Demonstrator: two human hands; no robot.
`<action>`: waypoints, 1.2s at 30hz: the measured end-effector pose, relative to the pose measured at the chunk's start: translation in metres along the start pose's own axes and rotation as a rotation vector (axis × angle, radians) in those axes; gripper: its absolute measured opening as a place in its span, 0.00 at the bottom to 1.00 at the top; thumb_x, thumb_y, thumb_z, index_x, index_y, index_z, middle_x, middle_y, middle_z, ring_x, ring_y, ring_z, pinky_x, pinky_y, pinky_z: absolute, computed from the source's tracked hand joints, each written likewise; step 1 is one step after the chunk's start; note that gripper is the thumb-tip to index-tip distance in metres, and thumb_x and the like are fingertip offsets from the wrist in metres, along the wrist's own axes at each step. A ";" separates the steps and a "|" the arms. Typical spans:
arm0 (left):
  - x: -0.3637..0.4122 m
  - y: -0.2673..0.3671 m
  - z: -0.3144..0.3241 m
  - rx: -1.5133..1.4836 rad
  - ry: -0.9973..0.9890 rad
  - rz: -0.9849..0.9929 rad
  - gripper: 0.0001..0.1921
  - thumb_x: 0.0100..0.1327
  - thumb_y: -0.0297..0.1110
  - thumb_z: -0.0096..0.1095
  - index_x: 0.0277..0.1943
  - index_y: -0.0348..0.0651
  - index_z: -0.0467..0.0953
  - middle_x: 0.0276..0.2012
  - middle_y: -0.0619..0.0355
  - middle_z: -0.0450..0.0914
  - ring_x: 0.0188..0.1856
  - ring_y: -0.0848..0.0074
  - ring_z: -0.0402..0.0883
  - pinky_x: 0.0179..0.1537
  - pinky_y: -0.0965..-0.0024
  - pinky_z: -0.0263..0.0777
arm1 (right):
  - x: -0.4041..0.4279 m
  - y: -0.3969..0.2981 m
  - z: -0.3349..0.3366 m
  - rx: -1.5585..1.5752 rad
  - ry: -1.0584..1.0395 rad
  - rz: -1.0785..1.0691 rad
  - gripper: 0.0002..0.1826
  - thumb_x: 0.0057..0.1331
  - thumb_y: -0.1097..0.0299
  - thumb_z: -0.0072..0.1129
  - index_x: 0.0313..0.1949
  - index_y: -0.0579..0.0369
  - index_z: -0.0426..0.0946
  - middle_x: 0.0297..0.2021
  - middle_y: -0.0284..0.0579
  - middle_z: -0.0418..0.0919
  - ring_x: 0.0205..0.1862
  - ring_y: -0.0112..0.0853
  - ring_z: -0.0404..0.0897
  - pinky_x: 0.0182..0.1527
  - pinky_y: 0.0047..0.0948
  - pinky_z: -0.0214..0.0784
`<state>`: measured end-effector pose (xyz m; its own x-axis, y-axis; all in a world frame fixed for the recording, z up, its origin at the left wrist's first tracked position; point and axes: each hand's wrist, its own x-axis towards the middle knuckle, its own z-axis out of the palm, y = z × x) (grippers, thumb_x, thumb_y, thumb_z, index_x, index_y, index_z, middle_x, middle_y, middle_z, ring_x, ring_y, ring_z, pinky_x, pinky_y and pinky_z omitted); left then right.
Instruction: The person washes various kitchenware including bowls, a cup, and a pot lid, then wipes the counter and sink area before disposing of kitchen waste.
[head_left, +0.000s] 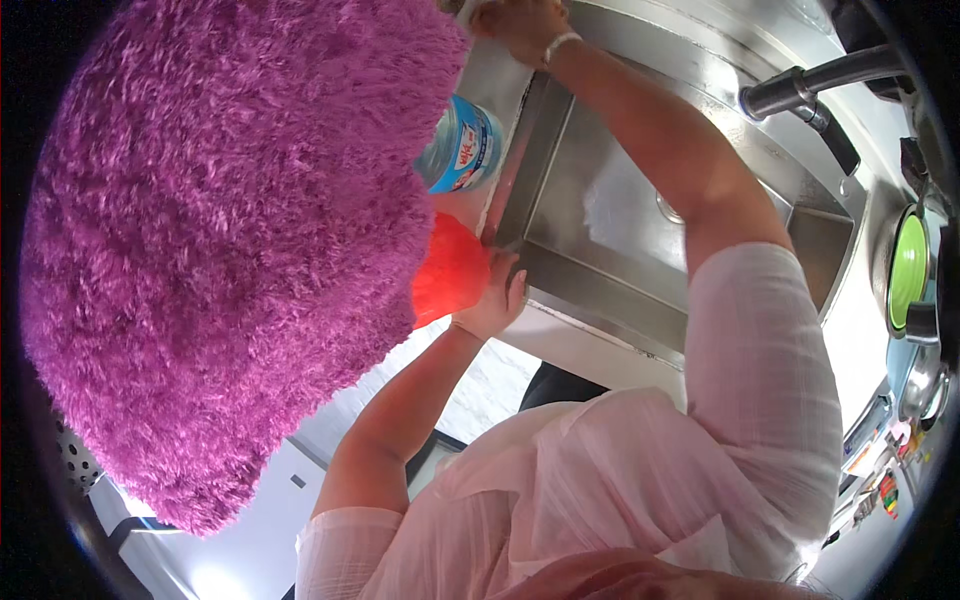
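My left hand (495, 296) is at the near left corner of a stainless steel sink (622, 187), against a bright red object (450, 270), possibly a plastic bag. Its thumb stands apart; whether the fingers grip the red thing is unclear. My right hand (521, 26), with a pale bracelet at the wrist, is at the top edge beside the sink's far left corner; its fingers are blurred and partly cut off. Between the hands, a clear plastic bottle (465, 146) with a blue label lies partly hidden. A large purple shaggy textile (240, 247) covers the left side of the view.
A metal faucet (817, 86) reaches over the sink's right side. At the far right are a green bowl (907, 270) and metal cookware (919, 382). A perforated metal object (75, 457) shows at the lower left, behind the purple textile.
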<state>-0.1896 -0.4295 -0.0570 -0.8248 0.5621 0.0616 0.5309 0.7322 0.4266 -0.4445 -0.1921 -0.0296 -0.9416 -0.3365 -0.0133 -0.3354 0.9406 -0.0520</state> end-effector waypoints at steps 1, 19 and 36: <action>-0.005 -0.003 -0.001 0.002 -0.006 -0.006 0.12 0.55 0.34 0.57 0.40 0.39 0.73 0.36 0.47 0.74 0.40 0.55 0.74 0.43 0.57 0.67 | -0.008 -0.015 0.007 -0.004 0.009 -0.151 0.20 0.57 0.74 0.51 0.50 0.42 0.73 0.53 0.41 0.69 0.55 0.44 0.67 0.52 0.47 0.62; -0.019 -0.006 -0.002 -0.108 0.123 -0.050 0.32 0.57 0.30 0.56 0.63 0.31 0.54 0.46 0.43 0.71 0.45 0.58 0.72 0.47 0.62 0.65 | -0.161 -0.061 0.039 1.005 -0.134 0.266 0.24 0.54 0.73 0.47 0.53 0.49 0.71 0.52 0.49 0.72 0.58 0.41 0.65 0.58 0.38 0.57; -0.111 -0.029 -0.017 -0.427 0.734 -0.618 0.18 0.67 0.31 0.45 0.59 0.37 0.64 0.49 0.52 0.67 0.47 0.73 0.68 0.47 0.72 0.64 | -0.198 -0.248 0.044 0.602 0.155 -0.523 0.14 0.59 0.67 0.50 0.46 0.47 0.73 0.55 0.34 0.69 0.63 0.30 0.60 0.63 0.46 0.44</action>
<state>-0.1170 -0.5193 -0.0607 -0.9202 -0.3392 0.1952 -0.0182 0.5354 0.8444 -0.1734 -0.3605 -0.0581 -0.6756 -0.6746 0.2974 -0.7012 0.4634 -0.5418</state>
